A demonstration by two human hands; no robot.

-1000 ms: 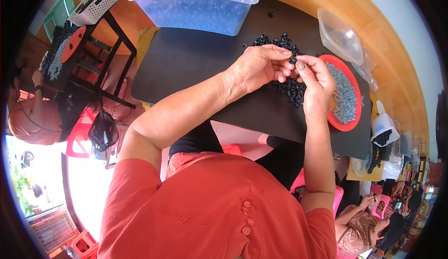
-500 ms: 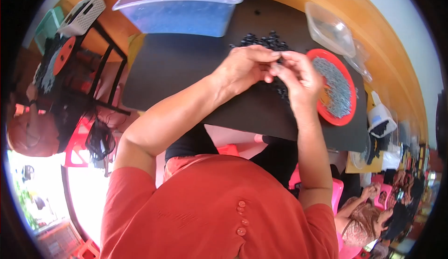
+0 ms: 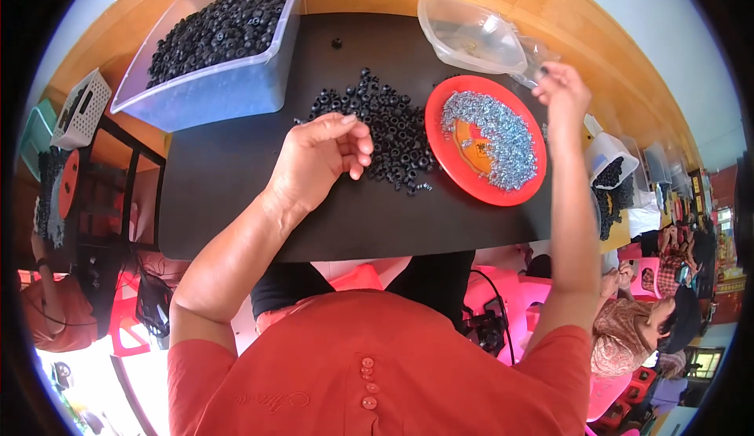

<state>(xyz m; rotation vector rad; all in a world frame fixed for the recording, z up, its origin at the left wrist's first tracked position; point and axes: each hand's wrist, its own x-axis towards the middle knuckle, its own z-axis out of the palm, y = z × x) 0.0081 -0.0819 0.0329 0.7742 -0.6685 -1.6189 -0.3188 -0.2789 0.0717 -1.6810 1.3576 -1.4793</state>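
My left hand (image 3: 323, 157) hovers over the near left side of a heap of small black ring-shaped pieces (image 3: 393, 133), its fingers loosely curled and nothing visible in them. Out to the right, my right hand (image 3: 564, 94) is raised beyond the red plate, near a clear plastic tub (image 3: 471, 39). A small black piece (image 3: 543, 71) shows between its thumb and fingertips, slightly blurred. Many small silvery metal parts (image 3: 506, 149) lie on the red plate (image 3: 444, 157), heaped mostly toward its right side.
A large clear bin (image 3: 212, 102) full of black pieces stands at the back left of the dark table (image 3: 228, 188). One loose black piece (image 3: 337, 43) lies near the back. White containers (image 3: 611, 157) sit to the right. Other people are seated at both sides.
My hands were together over the heap and have parted. My right hand has moved right past the plate, carrying a black piece; the view has shifted, showing more of the heap.
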